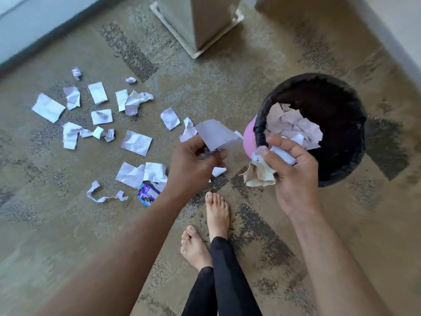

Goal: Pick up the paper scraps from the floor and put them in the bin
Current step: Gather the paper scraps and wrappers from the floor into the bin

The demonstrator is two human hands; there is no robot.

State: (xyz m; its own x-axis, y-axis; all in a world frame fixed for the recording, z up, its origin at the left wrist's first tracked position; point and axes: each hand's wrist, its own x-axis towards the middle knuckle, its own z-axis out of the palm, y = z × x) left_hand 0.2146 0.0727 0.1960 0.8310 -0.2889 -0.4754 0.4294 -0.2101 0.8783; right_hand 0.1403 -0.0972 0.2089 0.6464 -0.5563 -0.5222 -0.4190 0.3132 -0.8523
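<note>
- Both of our hands were closed on paper: our left hand (196, 160) pinched a flat white sheet (216, 134) between thumb and fingers, and our right hand (289, 165) gripped a crumpled bundle (264, 169) of white and tan scraps.
- Our right hand sat at the near rim of the bin (355, 137), with part of its bundle hanging outside the rim; we judged it was held there so the paper could drop straight in.
- Our left hand waited just beside the bin, over the floor, probably next in line to empty.
- Inside the bin, which was black with a pink patch showing on its left side, a heap of pale scraps (296, 126) already lay against the near wall.
- Most of the loose scraps (95, 115) lay spread across the floor (205, 83) to the left of our left hand, well apart from the bin, so much of the task seemed left to do.
- A purple wrapper (147, 193) lay among the nearest scraps, just below our left wrist.
- Our bare feet (205, 229) stood between the two arms, near the bin.
- A pale pillar base (198, 26) rose beyond the bin, apart from everything else.
</note>
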